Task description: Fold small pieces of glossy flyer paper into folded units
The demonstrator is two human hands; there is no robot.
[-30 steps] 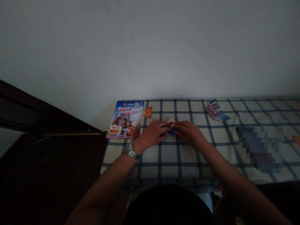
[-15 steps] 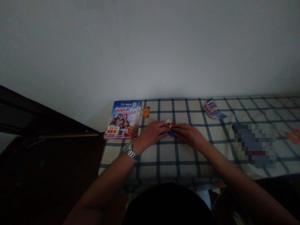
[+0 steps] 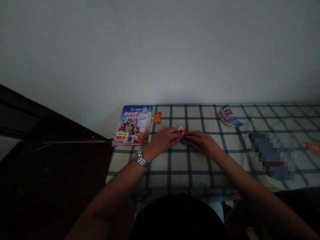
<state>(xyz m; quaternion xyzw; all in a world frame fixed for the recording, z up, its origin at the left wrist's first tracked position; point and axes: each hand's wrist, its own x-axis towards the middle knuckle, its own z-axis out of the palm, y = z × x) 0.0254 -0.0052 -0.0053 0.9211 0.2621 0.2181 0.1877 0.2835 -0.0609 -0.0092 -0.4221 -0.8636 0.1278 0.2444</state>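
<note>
The fingers of the left hand (image 3: 164, 139) and right hand (image 3: 203, 143) lie close together, their tips pinching the small folded paper (image 3: 184, 134) from its left and right sides, mid-surface (image 3: 160, 176); thumbs are mostly hidden. Good work here likely means light, even pressure, with one side steadied while the other creases, so edges stay aligned. Both hands are palm-down and low, wrists fairly straight, forearms angling inward from the near corners; a watch (image 3: 141, 158) circles the left wrist. Leaflets (image 3: 132, 128) sit left, another folded piece (image 3: 229, 118) far right.
</note>
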